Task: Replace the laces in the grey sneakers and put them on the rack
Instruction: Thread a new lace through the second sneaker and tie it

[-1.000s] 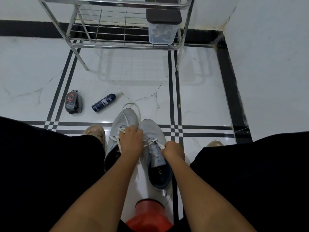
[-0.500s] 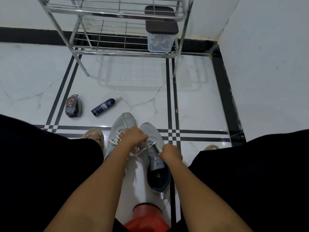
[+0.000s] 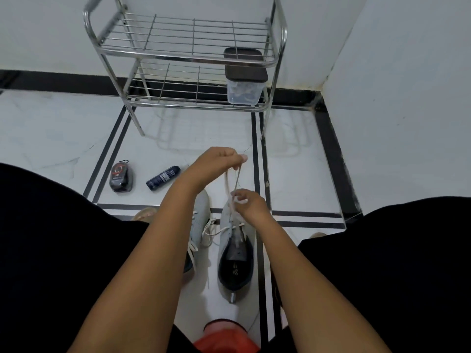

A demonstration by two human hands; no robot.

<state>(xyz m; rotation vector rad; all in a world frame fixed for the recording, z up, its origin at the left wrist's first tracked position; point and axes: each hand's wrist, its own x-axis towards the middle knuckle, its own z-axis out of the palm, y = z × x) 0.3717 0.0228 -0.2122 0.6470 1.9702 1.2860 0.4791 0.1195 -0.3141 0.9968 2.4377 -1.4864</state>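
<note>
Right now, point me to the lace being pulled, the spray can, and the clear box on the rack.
lace (image 3: 230,180), head view, on the taut stretch between the two hands.
spray can (image 3: 163,178), head view, on the middle of its dark body.
clear box (image 3: 243,91), head view, on its transparent front wall.

home entryway corner | tiled floor (image 3: 63,128) | steel shoe rack (image 3: 188,59)

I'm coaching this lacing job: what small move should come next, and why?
Probably keep drawing the lace upward with the left hand while the right hand steadies the right sneaker; the lace runs taut between both hands, yet lower crossings remain threaded.
</note>
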